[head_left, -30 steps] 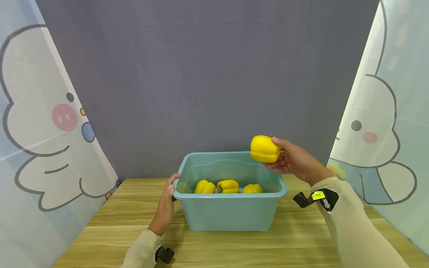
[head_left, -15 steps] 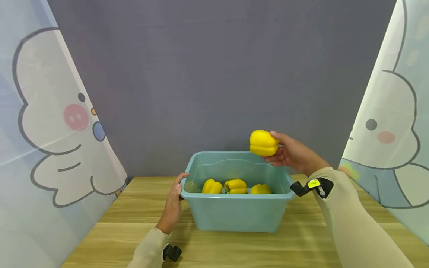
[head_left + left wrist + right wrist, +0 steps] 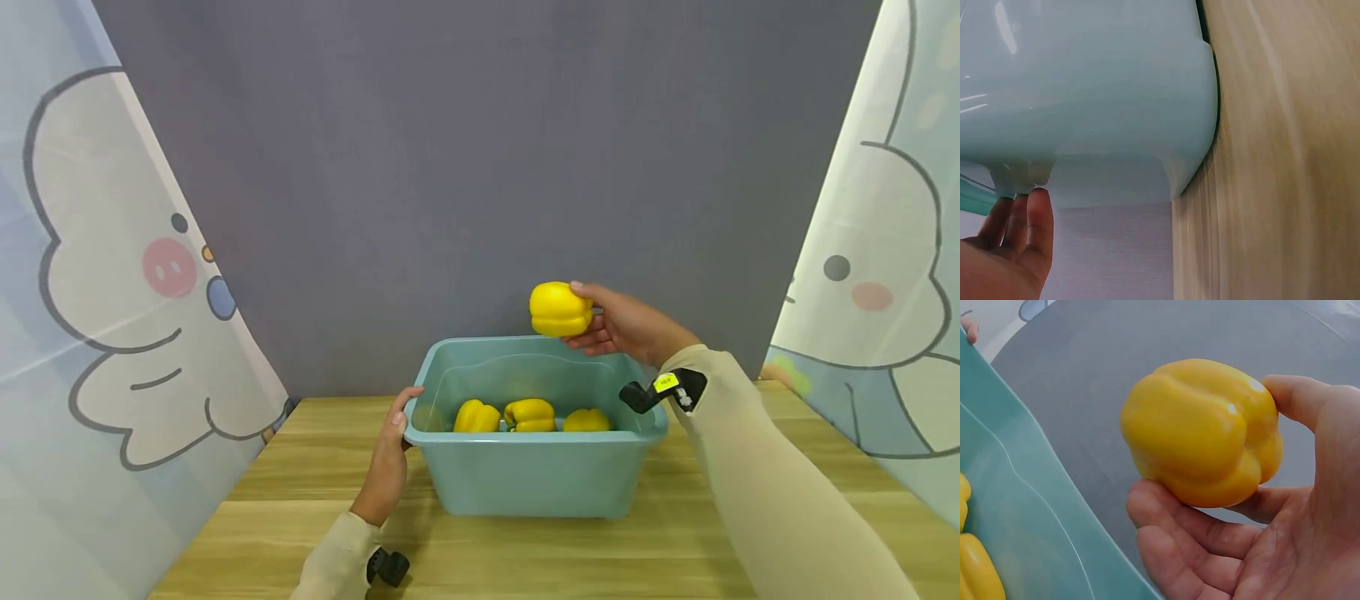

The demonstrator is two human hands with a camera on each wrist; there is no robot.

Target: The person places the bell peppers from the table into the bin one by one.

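Observation:
My right hand holds a yellow bell pepper above the back right part of a teal plastic bin. In the right wrist view the thumb presses one side of the pepper, with the fingers curled beneath it. My left hand grips the bin's left rim. Fingertips touch the outer wall under that rim in the left wrist view. Inside the bin lie a left yellow pepper, a middle one and a right one, their lower parts hidden by the front wall.
The bin stands on a wood-grain table. A grey cloth backdrop rises behind it. Printed cartoon curtains hang at the left and right.
My right hand has carried the pepper left and slightly up, further over the bin. The left hand stays on the rim. The head view has shifted a little.

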